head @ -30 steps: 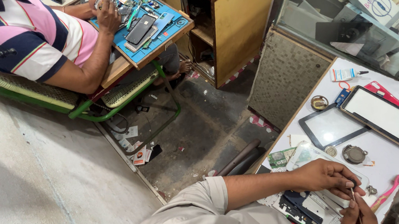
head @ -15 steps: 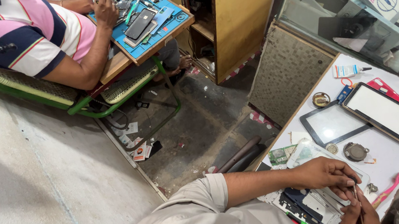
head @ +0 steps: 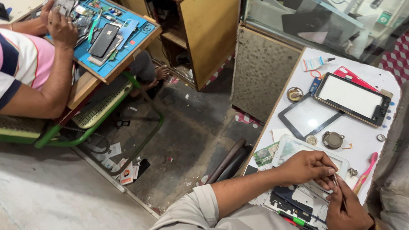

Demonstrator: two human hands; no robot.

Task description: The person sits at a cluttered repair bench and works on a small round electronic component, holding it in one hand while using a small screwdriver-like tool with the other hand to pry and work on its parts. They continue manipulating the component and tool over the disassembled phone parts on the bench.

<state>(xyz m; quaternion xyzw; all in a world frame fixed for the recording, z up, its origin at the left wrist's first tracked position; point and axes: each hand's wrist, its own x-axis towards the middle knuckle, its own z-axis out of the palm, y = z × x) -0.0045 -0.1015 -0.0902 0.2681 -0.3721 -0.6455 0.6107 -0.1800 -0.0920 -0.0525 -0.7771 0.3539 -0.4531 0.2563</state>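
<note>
My left hand point(head: 309, 166) reaches in from the lower left in a grey sleeve. Its fingertips are pinched down on an opened white device point(head: 302, 199) lying on the white table point(head: 361, 132). My right hand point(head: 346, 211) comes up from the bottom edge and grips a thin metal tool point(head: 337, 183). The tool's tip meets the left fingertips over the device. What lies under the fingers is hidden.
On the table are a tablet with a white screen point(head: 352, 96), a black-framed glass panel point(head: 306, 115), a round tin point(head: 333, 139), a pink toothbrush point(head: 367, 172) and a green screwdriver point(head: 298, 219). A co-worker in a striped shirt point(head: 2, 72) works at a blue mat point(head: 111, 37). A wooden cabinet point(head: 207, 32) and a glass case point(head: 322, 8) stand behind.
The view has shifted slightly. Both my hands stay over the opened device with small finger movements. The co-worker's hands keep working at the blue mat.
</note>
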